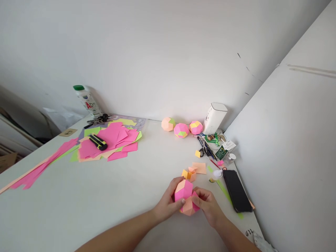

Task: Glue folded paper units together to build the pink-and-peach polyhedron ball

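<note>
Near the front of the white table I hold a faceted paper ball (185, 190) in pink and peach. My left hand (169, 198) wraps its left side, thumb pressed on the front. At its right side, my right hand (207, 204) pinches a pink paper flap between thumb and fingers. The ball's underside is hidden. Just beyond it lie folded orange and peach paper pieces (189, 174) and a flat peach sheet (200, 168). By the wall sit three similar balls: a peach and green one (168, 124), a pink and green one (181, 130) and a pink and yellow one (195, 127).
A utility knife (98, 142) rests on piled coloured paper (112, 138) at the left, with long paper strips (49, 162) beside it. A bottle (88, 101) stands behind. To the right are a white container (215, 118), scissors (201, 148), a small jar (231, 158) and a phone (237, 190).
</note>
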The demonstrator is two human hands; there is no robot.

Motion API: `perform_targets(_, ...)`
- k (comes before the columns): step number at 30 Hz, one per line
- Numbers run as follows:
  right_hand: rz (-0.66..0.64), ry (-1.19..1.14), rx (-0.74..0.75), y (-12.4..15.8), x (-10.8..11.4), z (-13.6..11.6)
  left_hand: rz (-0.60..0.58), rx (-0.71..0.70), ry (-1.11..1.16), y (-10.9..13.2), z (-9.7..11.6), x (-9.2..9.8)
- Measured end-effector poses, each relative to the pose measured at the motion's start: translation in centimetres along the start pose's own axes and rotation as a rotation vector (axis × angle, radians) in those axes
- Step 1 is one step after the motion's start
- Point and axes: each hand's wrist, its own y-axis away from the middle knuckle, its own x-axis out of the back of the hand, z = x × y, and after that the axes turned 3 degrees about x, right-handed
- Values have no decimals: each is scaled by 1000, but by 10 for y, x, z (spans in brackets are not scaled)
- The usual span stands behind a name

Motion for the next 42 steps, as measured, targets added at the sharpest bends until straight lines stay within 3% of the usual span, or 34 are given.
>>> perform_targets(10,95,24,-59,-1,1,3,41,-68,-155,2,-6,-2)
perform_targets(22,-21,148,-22,-1,0,-1,167,15,-71,0,-2,-3)
perform_targets(33,37,104,-13,1,0,1,45,-32,-72,3,-1,-4)
perform_targets(42,-62,136,26,3,2,1,110,70,-28,4,5,-6)
